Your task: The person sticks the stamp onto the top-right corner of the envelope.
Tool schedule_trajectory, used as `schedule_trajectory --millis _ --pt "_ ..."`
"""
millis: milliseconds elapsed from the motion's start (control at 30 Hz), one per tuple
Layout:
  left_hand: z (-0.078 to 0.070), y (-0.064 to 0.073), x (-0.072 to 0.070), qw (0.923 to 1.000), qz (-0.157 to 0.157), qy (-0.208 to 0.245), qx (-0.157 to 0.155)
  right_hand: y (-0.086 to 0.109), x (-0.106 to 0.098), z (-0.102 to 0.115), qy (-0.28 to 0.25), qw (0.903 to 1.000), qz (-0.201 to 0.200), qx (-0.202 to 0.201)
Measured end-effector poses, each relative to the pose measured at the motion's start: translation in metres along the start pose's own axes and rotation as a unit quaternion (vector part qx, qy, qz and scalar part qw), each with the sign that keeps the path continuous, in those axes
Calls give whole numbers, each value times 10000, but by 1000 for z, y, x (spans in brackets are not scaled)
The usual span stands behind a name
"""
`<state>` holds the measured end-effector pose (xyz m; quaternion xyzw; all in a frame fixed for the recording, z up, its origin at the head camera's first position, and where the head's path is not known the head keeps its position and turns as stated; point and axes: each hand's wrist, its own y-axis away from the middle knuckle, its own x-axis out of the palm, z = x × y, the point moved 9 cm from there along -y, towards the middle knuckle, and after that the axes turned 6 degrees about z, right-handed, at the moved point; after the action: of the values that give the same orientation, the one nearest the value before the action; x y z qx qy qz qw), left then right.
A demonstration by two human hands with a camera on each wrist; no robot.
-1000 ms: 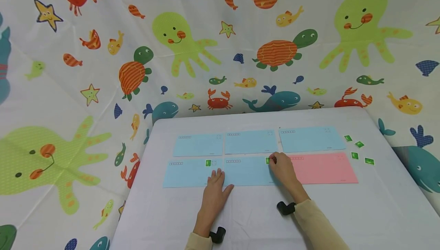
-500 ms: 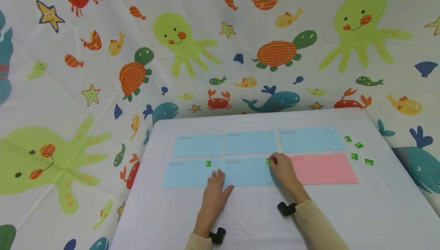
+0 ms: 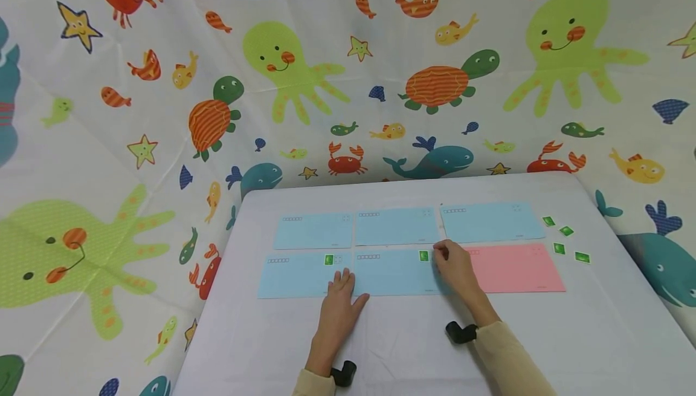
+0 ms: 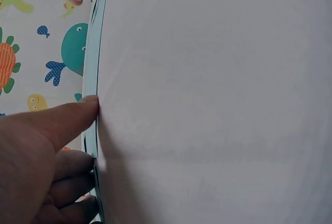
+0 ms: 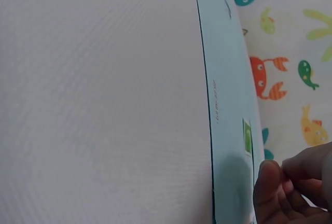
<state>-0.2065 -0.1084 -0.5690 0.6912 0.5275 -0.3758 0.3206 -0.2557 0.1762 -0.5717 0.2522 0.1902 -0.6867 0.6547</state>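
My left hand (image 3: 338, 305) lies with extended fingers across the neighbouring edges of the left blue envelope (image 3: 293, 278) and the middle blue envelope (image 3: 391, 278) in the front row. In the left wrist view its thumb (image 4: 72, 117) touches the envelope's near edge. A green stamp (image 3: 424, 256) sits at the middle envelope's upper right corner. Just right of that stamp is my right hand (image 3: 455, 266), its fingers curled with thumb and index close together and nothing visible between them. Another green stamp (image 3: 328, 260) lies on the left envelope, beside its printed corner marks.
A pink envelope (image 3: 522, 272) lies at the front right, partly behind the right hand. Behind are three blue envelopes, including the back right one (image 3: 484, 223). Several loose green stamps (image 3: 559, 248) lie at the right on the white tabletop (image 3: 380, 347). A patterned cloth (image 3: 348, 75) hangs behind.
My right hand has let go of the stamp on the middle envelope and shifted slightly right, so the whole stamp now shows. My left hand stays in place.
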Motion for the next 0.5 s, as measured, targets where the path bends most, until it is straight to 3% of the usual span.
schedule_trajectory --millis 500 --pt "1 1 0 10000 7 49 -40 12 -20 8 33 9999 -133 -3"
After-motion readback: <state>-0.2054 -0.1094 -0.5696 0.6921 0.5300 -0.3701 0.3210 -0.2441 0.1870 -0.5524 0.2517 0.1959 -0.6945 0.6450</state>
